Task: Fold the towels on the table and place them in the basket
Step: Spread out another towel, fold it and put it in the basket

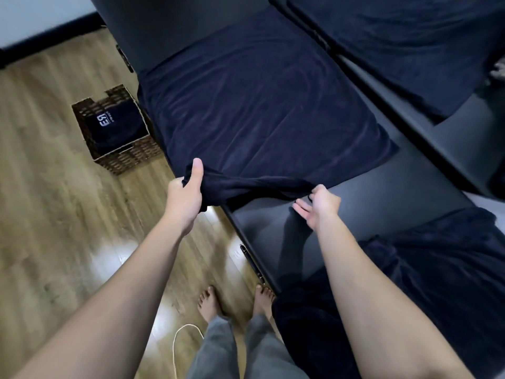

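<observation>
Navy towel lies spread flat across the black table, its left side hanging over the table's left edge. Left hand clenches the towel's near-left corner, thumb on top, lifting it just off that edge. Right hand pinches the near hem further right with thumb and forefinger, its other fingers loose and spread. On the wood floor left of the table sits the wicker basket, a dark folded towel with a white logo already inside. Another navy towel lies heaped at the table's near-right end, spilling over the front edge beside bare feet. A white cord loops on the floor.
</observation>
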A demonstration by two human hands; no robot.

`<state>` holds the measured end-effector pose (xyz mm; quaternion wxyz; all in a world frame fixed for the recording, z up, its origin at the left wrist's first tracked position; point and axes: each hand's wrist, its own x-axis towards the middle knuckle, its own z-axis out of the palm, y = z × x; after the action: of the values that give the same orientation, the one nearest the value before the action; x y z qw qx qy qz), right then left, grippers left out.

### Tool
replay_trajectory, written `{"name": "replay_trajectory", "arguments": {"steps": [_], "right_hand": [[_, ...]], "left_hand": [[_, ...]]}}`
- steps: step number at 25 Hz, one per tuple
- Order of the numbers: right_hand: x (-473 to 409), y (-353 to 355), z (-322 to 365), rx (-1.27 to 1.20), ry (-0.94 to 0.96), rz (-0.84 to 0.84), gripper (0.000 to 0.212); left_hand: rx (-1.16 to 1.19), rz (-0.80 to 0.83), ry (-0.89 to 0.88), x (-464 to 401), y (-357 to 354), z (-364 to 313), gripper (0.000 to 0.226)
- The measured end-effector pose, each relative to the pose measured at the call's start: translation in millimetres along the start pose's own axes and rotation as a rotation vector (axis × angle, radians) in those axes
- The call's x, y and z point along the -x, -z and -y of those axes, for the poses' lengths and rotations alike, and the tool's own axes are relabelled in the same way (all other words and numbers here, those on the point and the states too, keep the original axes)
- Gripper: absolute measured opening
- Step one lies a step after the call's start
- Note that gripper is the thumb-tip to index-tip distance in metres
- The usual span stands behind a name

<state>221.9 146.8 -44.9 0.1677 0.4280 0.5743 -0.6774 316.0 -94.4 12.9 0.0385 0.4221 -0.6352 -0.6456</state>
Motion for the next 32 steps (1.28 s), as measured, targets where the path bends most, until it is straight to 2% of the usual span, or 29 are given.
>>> {"name": "replay_trajectory", "arguments": {"steps": [1, 4, 8, 15, 20, 23, 29, 32], "right_hand": [[-1.5, -2.5, 4.3, -0.184, -0.127, -0.004, 0.038], [-9.7, -15.6, 17.8, -0.463, -0.249, 0.025, 0.044], [-24.8, -27.2, 26.8, -0.318, -0.278, 0.052, 0.059], [-44.8, -12.1, 60.4, -0.557, -0.143, 0.061, 0.037], [-51.9, -2.1, 85.8, -0.518, 0.007, -0.015, 0.022], [-47.3, -2.6, 97.8, -0.476, 0.112, -0.094, 0.009], [-31.1, -9.2, 130.8, -0.442, 0.228, -0.13, 0.03], [-25.4, -16.3, 148.6, -0.419, 0.295, -0.161, 0.024]], "left_hand": [[-0.008, -0.007, 0.003, 1.9, -0.1, 2.2, 0.054], [-0.009, -0.034, 0.014, 6.5, 0.0, 2.4, 0.057], [0.004, -0.06, 0.004, 8.7, -2.2, -0.4, 0.053], [0.043, -0.082, -0.013, 4.6, 9.1, 1.0, 0.064], [0.054, -0.093, 0.005, 4.7, 3.9, -7.5, 0.058], [0.071, -0.039, 0.016, 6.8, 5.9, -11.8, 0.067], [0.131, 0.131, 0.078, 4.4, 18.9, -28.7, 0.07], [0.181, 0.23, 0.152, -2.1, 26.1, -41.3, 0.065]]}}
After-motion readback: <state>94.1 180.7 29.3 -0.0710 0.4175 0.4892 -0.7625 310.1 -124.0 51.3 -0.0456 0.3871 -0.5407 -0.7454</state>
